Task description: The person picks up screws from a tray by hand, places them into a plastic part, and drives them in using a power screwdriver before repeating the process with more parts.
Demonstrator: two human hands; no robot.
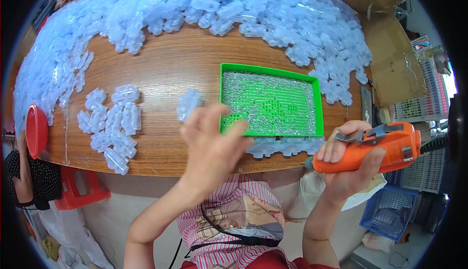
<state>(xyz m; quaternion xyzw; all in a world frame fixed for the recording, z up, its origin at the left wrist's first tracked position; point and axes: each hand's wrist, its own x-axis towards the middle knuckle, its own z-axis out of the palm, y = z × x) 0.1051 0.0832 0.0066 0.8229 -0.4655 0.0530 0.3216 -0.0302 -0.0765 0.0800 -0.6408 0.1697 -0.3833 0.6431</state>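
My right hand (336, 166) is wrapped round an orange electric screwdriver (373, 149) with a metal lever along its top. The tool's tip points left, close to the table's near edge. My left hand (209, 140) hovers over the near left corner of a green tray (321, 108), fingers apart and slightly blurred. Many small silver screw-like pieces (263, 81) lie in that tray. Just beyond my left fingers sits a single clear plastic part (189, 104). Along the tray's near side runs a row of clear plastic parts (285, 146), partly hidden by the tray.
A big heap of clear bluish plastic parts (195, 1) curves round the table's far side. A smaller group (114, 125) lies on the left. At the left edge are a red basin (36, 130), another person's arm (22, 171) and a red stool (83, 191). Cardboard (395, 59) stands at right.
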